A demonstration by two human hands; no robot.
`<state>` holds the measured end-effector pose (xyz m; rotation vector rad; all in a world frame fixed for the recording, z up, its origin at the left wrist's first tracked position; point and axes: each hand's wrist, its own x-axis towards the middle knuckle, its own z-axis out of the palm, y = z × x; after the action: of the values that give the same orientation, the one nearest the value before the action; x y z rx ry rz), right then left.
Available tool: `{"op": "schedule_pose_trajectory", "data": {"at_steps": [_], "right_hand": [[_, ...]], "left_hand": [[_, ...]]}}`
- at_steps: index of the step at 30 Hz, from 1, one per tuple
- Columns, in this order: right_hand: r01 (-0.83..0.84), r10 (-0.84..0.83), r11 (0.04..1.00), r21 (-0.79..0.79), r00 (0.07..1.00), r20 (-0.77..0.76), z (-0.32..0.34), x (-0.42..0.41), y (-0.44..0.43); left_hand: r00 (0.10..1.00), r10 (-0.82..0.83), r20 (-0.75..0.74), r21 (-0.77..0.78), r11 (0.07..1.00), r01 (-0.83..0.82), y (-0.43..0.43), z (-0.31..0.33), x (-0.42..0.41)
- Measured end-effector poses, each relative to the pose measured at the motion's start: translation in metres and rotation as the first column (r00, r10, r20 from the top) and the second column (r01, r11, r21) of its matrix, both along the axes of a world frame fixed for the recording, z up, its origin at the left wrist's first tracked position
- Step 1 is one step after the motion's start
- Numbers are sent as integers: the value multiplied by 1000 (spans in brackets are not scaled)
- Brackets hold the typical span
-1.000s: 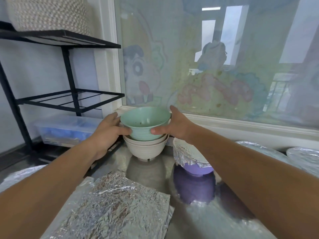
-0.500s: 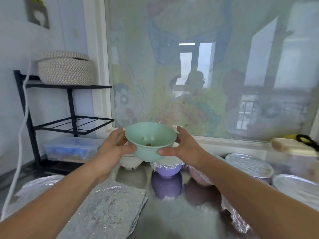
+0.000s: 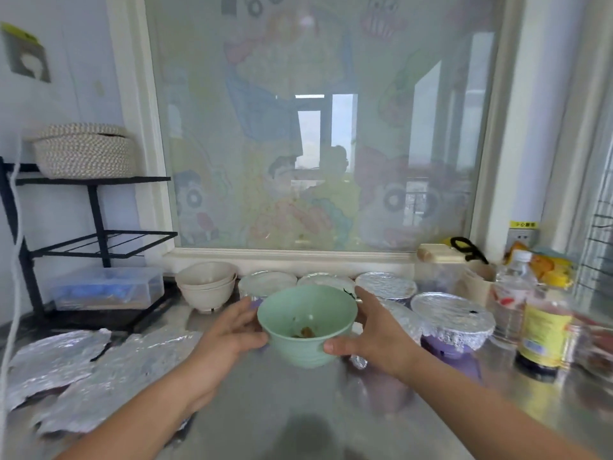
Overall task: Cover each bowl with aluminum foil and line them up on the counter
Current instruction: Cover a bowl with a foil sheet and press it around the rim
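Left hand [image 3: 232,330] and right hand [image 3: 368,333] cupping green bowl [image 3: 306,327], arms outstretched

The counter [image 3: 298,410] is smooth, dully reflective metal. Crinkled shiny foil sheets [image 3: 83,370] lie lower left. The green bowl [image 3: 306,327] looks matt.

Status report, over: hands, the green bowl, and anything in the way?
Left hand and right hand grip green bowl by its sides. Bowl uncovered, brown scraps inside. Foil sheets lie left; foil-covered purple bowl close beside right hand.
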<state>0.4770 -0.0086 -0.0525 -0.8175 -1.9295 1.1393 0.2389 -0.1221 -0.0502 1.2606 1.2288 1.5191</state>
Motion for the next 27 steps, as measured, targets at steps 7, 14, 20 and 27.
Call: {"op": "schedule_pose_trajectory", "data": {"at_steps": [7, 14, 20, 27], "right_hand": [[-20, 12, 989, -145, 998, -55, -47, 44, -42], [-38, 32, 992, -122, 998, -52, -74, 47, -41], [-55, 54, 992, -112, 998, -9, -81, 32, -34], [-33, 33, 992, -124, 999, -8, -80, 30, -31]], "left_hand": [[994, 57, 96, -123, 991, -45, -19, -40, 28], [991, 93, 95, -173, 982, -76, -23, -60, 32], [986, 163, 28, -158, 975, -157, -18, -68, 27], [985, 172, 10, -136, 976, -169, -15, -73, 29]]}}
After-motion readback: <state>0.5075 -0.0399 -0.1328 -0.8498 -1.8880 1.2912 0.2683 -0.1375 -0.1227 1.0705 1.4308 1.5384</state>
